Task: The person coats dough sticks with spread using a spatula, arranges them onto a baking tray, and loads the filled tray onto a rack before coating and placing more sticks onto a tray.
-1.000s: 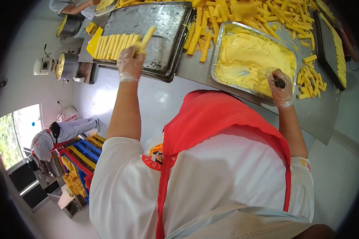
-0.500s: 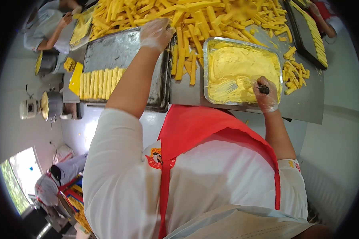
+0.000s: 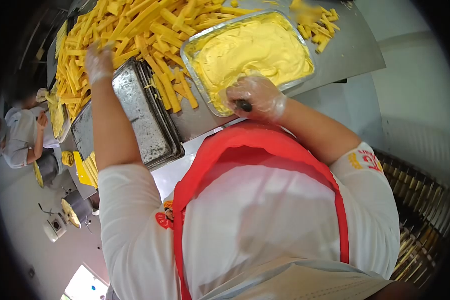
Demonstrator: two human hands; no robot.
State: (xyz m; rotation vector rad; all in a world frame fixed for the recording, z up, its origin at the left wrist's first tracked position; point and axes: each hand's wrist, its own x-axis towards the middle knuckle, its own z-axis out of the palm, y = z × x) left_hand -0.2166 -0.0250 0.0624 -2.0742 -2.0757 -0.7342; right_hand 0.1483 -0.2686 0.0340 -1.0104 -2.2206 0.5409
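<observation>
My right hand [image 3: 257, 97], in a clear plastic glove, is closed around the black handle of a spatula [image 3: 243, 105] at the near left of a metal tray [image 3: 305, 80]. The tray holds thick yellow cream [image 3: 250, 47], and the spatula's blade is mostly hidden. Over at the left, my gloved left hand [image 3: 99, 62] reaches to the edge of a big pile of yellow cake-like sticks [image 3: 160, 35]. Its fingers are blurred among the sticks, so a grip on one cannot be made out. Dark baking trays [image 3: 145, 117] lie below the pile, partly behind my left forearm.
Several finished-looking pale strips [image 3: 90, 167] lie by a yellow scraper-like sheet [image 3: 81, 167] at the left. More loose sticks [image 3: 322, 30] lie beyond the cream tray. A co-worker [image 3: 22, 132] stands at the far left, near pots [image 3: 77, 207]. A rack [image 3: 420, 215] stands at lower right.
The view has turned and shifted. My left hand has gone from the baking tray's upper edge to the stick pile. My right hand has moved to the cream tray's near left, still gripping the spatula.
</observation>
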